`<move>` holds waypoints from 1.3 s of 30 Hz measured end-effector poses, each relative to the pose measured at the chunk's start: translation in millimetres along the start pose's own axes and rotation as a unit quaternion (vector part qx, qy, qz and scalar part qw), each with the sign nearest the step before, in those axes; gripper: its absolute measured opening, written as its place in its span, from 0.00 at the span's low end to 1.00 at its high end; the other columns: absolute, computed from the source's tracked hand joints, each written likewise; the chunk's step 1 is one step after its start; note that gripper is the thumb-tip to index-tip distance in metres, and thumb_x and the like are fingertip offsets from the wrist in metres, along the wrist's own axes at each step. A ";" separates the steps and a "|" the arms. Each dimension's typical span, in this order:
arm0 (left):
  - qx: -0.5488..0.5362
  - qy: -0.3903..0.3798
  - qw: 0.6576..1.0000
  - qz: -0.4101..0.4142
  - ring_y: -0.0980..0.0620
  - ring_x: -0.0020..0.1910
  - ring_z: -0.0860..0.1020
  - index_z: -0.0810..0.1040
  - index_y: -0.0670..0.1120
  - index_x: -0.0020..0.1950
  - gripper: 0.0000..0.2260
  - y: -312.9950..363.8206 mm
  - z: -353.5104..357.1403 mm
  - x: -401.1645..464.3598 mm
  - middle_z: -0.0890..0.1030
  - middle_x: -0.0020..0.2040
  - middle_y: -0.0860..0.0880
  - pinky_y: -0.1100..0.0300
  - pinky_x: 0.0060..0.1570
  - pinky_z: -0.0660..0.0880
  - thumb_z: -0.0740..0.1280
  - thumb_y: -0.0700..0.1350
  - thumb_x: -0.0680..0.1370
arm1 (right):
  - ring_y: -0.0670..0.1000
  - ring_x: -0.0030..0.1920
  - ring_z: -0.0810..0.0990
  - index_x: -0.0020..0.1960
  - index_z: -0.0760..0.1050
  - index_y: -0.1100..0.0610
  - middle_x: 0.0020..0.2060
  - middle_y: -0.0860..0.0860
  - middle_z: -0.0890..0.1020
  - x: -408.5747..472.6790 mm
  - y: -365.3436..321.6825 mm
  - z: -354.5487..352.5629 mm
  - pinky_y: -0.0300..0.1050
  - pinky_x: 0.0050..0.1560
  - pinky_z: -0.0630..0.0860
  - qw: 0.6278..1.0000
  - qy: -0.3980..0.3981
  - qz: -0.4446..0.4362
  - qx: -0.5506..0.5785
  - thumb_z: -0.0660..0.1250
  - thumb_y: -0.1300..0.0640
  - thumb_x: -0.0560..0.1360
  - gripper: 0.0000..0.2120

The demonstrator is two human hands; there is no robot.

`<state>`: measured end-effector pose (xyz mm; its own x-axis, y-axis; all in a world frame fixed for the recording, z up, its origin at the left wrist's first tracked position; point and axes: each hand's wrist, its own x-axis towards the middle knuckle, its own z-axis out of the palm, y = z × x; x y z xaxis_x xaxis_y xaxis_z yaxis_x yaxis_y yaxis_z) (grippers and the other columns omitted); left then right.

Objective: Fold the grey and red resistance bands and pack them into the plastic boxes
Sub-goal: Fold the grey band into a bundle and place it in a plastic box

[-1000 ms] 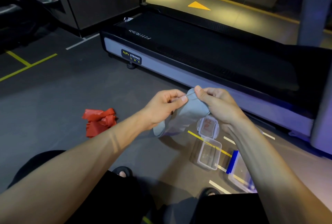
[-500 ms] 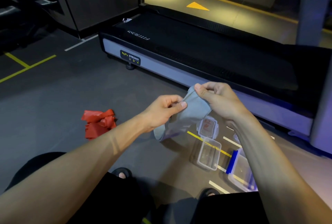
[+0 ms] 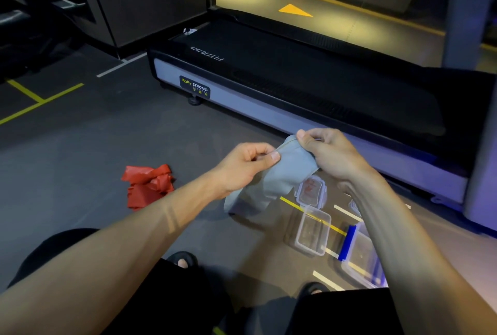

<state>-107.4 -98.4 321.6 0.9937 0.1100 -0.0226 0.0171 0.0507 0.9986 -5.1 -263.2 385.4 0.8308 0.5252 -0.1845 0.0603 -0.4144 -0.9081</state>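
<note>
I hold the grey resistance band (image 3: 279, 181) in the air in front of me. My left hand (image 3: 246, 166) pinches its upper left edge, and my right hand (image 3: 329, 154) pinches the upper right corner. The band hangs doubled down toward the floor. The red resistance band (image 3: 149, 184) lies crumpled on the floor to the left. A small clear plastic box (image 3: 313, 231) stands open on the floor, its lid (image 3: 310, 190) lying just beyond it. A second clear box with a blue clip (image 3: 359, 252) sits to the right, partly hidden by my right forearm.
A black treadmill (image 3: 309, 84) lies across the floor just beyond my hands. Its grey upright post (image 3: 481, 173) stands at the right. Yellow and white tape lines mark the floor. My knees and sandalled feet (image 3: 183, 260) are at the bottom.
My right hand has risen slightly and shifted right, while my left hand has moved down a little. The band is drawn wider between them.
</note>
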 end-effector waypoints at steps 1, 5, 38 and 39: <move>-0.008 -0.002 1.000 0.000 0.44 0.44 0.64 0.81 0.48 0.44 0.14 0.7 -0.5 -0.5 0.70 0.43 0.43 0.48 0.45 0.59 0.69 0.59 0.75 | 0.55 0.42 0.81 0.46 0.82 0.58 0.41 0.59 0.85 0.3 0.8 -0.6 0.51 0.47 0.76 1.000 0.004 0.002 -0.004 0.66 0.48 0.83 0.15; 0.012 -0.006 1.000 -0.009 0.44 0.42 0.64 0.81 0.50 0.43 0.11 1.8 -1.7 -1.2 0.70 0.42 0.44 0.50 0.40 0.56 0.68 0.56 0.79 | 0.56 0.43 0.83 0.48 0.83 0.59 0.47 0.64 0.86 0.1 3.1 -0.5 0.59 0.51 0.79 1.000 -0.007 0.010 0.007 0.66 0.48 0.82 0.15; 0.008 0.005 1.000 0.010 0.46 0.40 0.72 0.79 0.43 0.47 0.08 3.5 5.3 0.9 0.77 0.39 0.41 0.54 0.38 0.67 0.68 0.48 0.80 | 0.48 0.40 0.81 0.48 0.84 0.55 0.35 0.48 0.84 -9.1 -1.0 5.8 0.44 0.47 0.78 0.995 -0.010 -0.002 0.100 0.73 0.57 0.78 0.02; 0.002 0.003 1.000 0.009 0.46 0.40 0.72 0.80 0.46 0.46 0.06 3.8 5.1 0.4 0.78 0.40 0.41 0.54 0.38 0.68 0.68 0.47 0.80 | 0.47 0.40 0.82 0.48 0.84 0.55 0.36 0.47 0.84 -9.6 -1.5 4.8 0.42 0.46 0.78 0.995 -0.008 -0.005 0.096 0.72 0.57 0.78 0.03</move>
<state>-106.4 -103.2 325.7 0.9932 0.1160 -0.0058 0.0005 0.0453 0.9990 -15.9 -264.0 386.6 0.8211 0.5417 -0.1798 -0.0401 -0.2595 -0.9649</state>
